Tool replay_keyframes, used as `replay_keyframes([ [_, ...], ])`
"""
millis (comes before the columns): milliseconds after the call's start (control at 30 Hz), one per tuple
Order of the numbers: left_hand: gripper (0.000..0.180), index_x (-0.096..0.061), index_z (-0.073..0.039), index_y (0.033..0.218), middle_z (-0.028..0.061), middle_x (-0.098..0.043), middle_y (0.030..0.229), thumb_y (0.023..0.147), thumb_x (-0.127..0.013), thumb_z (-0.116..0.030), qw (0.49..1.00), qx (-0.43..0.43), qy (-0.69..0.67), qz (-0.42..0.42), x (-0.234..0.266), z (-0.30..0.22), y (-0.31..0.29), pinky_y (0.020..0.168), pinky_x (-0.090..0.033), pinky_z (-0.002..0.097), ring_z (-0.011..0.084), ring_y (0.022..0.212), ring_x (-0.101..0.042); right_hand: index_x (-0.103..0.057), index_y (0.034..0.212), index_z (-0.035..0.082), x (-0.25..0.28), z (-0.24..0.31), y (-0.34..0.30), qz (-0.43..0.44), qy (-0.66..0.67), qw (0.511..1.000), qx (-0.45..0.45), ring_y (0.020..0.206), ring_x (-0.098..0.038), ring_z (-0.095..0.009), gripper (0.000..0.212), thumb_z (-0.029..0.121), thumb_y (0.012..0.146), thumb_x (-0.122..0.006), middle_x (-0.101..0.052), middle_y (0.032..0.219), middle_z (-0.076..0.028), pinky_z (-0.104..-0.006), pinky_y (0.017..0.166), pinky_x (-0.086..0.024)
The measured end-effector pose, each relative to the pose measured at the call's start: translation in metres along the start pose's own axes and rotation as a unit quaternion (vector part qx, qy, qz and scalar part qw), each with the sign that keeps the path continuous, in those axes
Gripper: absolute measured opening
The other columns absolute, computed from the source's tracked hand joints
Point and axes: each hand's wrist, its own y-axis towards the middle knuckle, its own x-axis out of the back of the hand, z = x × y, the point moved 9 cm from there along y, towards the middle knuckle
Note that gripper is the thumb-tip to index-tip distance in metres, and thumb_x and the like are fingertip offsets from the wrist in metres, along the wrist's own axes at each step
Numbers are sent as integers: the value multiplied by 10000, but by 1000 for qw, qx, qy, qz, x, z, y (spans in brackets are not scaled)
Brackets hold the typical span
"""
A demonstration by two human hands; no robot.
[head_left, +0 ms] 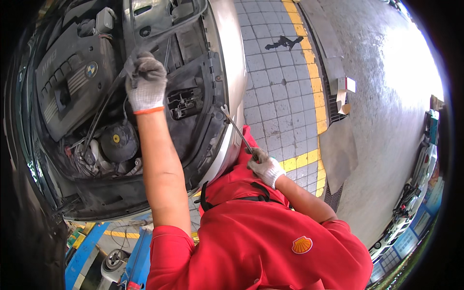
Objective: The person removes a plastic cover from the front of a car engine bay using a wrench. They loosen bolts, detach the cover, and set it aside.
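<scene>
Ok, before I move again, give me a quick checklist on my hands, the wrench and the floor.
1. Left hand gloved: ok.
2. Right hand gloved and closed around the wrench: ok.
3. Left hand's hold: cannot tell; it is blurred over the engine bay.
4. Wrench head off the bodywork: cannot tell; they overlap in this view.
5. Floor tiles unmarked: not ok; a black patch shows.

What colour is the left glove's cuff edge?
Orange cuff edge on the white knit glove, best in the head view.

Gloved R hand [264, 167] w/ wrench [239, 129]; gloved L hand [146, 79] over eng. bay [195, 135], grip unclear.
</scene>
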Motion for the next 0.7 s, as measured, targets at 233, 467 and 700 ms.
replay_keyframes([
  [233,203,-676,-29,1130,30,-607,885,1021,-686,-199,955,-54,287,-57,-64,-39,14,686,-554,241,163,770,-524,-442,1575,97,-4,-5,-10,67,113,989,-71,801,-690,-167,613,188,998,-624,-714,1052,-121,-343,752,-575],
  [467,360,-665,6,1078,182,-741,1159,960,-754,-322,244,-27,944,-222,-5,-41,-53,952,-552,460,356,1087,-713,-347,1647,144,-2,-3,-10,16,8,999,38,663,-667,-160,684,212,1032,-638,-662,979,-73,-318,593,-544],
  [700,445,-654,-77,1278,163,-639,1343,860,-776,-167,-47,-235,959,-152,-11,50,-68,1022,-542,476,386,1215,-645,-325,1645,125,-15,9,-25,69,212,970,-95,544,-605,-166,681,266,1053,-631,-650,890,-94,-326,493,-503],
])
